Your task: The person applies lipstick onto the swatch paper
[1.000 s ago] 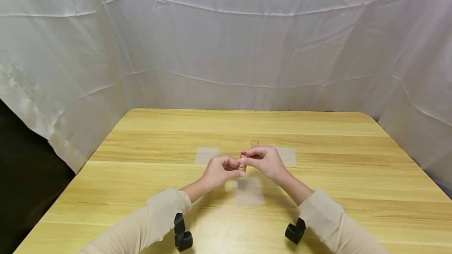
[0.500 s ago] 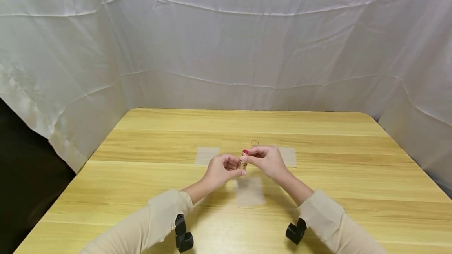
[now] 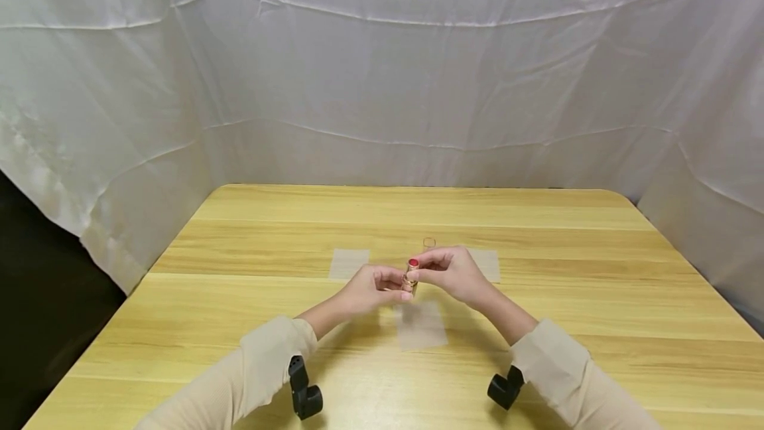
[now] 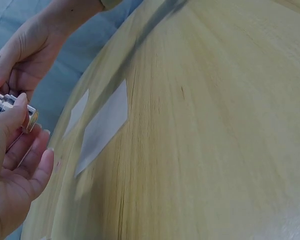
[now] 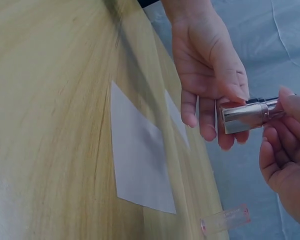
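Observation:
A gold lipstick (image 3: pixel 412 284) with a red tip is held above the middle of the table, tip upward and slightly tilted. My left hand (image 3: pixel 373 292) pinches its shiny base between thumb and fingers. Higher up, my right hand (image 3: pixel 455 275) pinches the tube just under the red tip. In the right wrist view the lipstick (image 5: pixel 244 119) lies across both hands' fingertips, its upper end partly hidden by the right thumb. A clear cap (image 3: pixel 430 243) stands on the table behind the right hand, its lower part covered; the right wrist view shows the cap (image 5: pixel 226 220) more fully.
Translucent square sheets lie on the wooden table (image 3: pixel 239 324): a left sheet (image 3: pixel 349 263), a right sheet (image 3: pixel 486 265) partly behind the right hand, and a front sheet (image 3: pixel 421 327) below the hands. A pale curtain (image 3: pixel 382 85) hangs behind the table.
Both hands rise slightly and then lower again with the lipstick, and its tilt shifts a little. The red tip shows more clearly now than a second ago. The grips stay alike.

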`<control>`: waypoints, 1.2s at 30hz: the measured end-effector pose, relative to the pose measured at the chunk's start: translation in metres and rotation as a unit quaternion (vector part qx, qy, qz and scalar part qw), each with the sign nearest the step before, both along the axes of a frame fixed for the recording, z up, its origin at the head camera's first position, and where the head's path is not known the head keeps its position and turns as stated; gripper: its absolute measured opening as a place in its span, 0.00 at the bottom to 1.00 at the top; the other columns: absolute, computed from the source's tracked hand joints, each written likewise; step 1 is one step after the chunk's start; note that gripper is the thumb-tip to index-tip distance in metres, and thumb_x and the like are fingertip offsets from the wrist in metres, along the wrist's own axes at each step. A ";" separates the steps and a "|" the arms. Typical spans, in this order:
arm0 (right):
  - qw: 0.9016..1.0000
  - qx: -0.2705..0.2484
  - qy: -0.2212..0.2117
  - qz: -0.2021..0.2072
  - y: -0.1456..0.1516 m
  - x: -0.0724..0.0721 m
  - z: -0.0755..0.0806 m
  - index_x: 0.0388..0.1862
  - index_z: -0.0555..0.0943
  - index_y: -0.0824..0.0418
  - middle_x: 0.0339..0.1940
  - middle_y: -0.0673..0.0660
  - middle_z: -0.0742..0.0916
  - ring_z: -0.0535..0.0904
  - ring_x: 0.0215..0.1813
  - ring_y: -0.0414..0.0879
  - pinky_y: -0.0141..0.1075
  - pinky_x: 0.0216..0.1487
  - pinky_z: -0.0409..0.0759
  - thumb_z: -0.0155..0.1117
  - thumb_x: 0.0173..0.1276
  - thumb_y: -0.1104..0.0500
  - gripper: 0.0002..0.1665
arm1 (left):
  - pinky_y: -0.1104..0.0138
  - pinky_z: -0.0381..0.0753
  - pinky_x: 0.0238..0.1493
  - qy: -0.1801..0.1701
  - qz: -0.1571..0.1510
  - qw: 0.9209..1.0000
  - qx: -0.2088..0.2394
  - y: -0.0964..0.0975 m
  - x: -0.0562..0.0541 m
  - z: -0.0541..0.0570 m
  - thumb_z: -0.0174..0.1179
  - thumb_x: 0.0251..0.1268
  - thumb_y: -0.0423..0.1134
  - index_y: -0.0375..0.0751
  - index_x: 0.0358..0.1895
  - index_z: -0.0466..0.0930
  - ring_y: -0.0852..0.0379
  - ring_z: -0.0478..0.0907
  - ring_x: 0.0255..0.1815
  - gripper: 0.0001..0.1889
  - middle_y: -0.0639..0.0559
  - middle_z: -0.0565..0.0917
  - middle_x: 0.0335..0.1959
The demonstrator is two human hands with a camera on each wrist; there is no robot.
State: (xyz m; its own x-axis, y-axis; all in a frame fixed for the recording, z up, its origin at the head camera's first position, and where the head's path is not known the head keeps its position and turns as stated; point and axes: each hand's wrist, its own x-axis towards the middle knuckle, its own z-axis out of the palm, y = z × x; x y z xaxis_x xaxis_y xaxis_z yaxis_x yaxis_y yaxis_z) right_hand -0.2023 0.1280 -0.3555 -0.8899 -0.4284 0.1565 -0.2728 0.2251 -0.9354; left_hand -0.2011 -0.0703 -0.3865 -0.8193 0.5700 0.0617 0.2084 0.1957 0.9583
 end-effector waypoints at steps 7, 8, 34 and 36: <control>1.000 0.000 -0.003 0.002 0.000 -0.002 -0.001 0.41 0.82 0.74 0.37 0.66 0.86 0.81 0.33 0.35 0.29 0.38 0.82 0.67 0.58 0.64 0.15 | 0.70 0.82 0.43 -0.004 0.006 1.000 0.012 0.002 0.001 0.002 0.60 0.60 0.31 0.24 0.47 0.78 0.63 0.81 0.37 0.14 0.32 0.83 0.41; 1.000 -0.002 -0.003 0.000 -0.001 -0.002 -0.001 0.41 0.82 0.74 0.37 0.67 0.86 0.81 0.33 0.35 0.29 0.38 0.82 0.67 0.58 0.64 0.15 | 0.70 0.82 0.43 -0.003 0.011 1.000 0.013 0.002 0.001 0.002 0.60 0.60 0.31 0.24 0.46 0.78 0.62 0.82 0.37 0.14 0.32 0.83 0.41; 0.994 -0.028 -0.003 -0.106 -0.013 0.000 -0.011 0.34 0.84 0.69 0.30 0.55 0.88 0.81 0.29 0.36 0.28 0.34 0.81 0.71 0.54 0.62 0.11 | 0.73 0.81 0.29 0.036 0.184 0.982 0.003 0.016 0.009 -0.003 0.71 0.45 0.33 0.30 0.31 0.81 0.61 0.80 0.27 0.12 0.40 0.85 0.30; 0.993 -0.033 -0.003 -0.116 -0.014 0.000 -0.013 0.34 0.84 0.69 0.31 0.56 0.88 0.80 0.30 0.36 0.27 0.34 0.80 0.71 0.54 0.62 0.12 | 0.74 0.81 0.28 0.045 0.194 0.980 -0.004 0.017 0.009 -0.004 0.72 0.45 0.34 0.31 0.31 0.81 0.63 0.79 0.25 0.12 0.41 0.85 0.29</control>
State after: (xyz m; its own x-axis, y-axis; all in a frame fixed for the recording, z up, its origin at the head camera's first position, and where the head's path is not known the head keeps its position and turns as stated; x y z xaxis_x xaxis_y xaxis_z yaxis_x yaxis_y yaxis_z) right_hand -0.2025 0.1139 -0.3682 -0.9647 -0.2003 0.1708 -0.2142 0.2202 -0.9516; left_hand -0.1922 -0.0534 -0.3904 -0.9661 0.2165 0.1406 0.2003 0.2848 0.9374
